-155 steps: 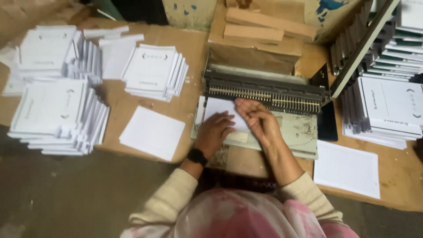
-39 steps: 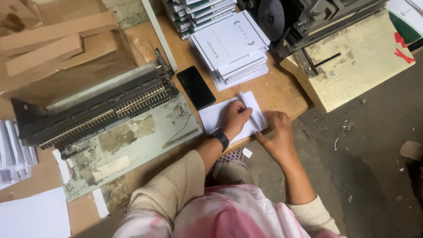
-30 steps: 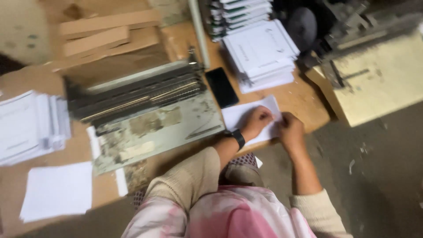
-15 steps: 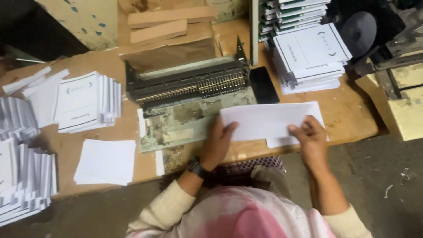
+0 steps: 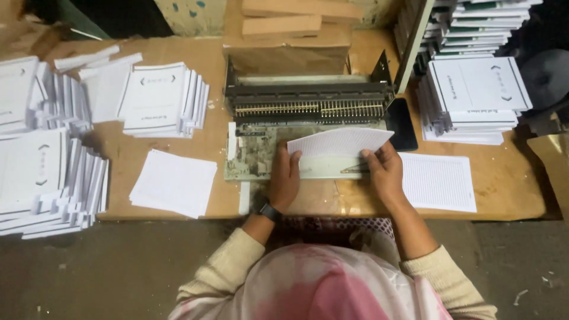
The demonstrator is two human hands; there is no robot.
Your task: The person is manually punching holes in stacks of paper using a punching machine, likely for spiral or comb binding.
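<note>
Sheaf of paper [image 5: 339, 144] at frame centre, clamped by left hand [image 5: 285, 179] and right hand [image 5: 384, 172], held over punching machine [image 5: 308, 106] on counter [image 5: 510, 189]

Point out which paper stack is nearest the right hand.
The flat lined-sheet stack beside the right hand, which almost touches its edge. The booklet pile lies farther back, and the plain stack is left, beyond the left hand.
</note>
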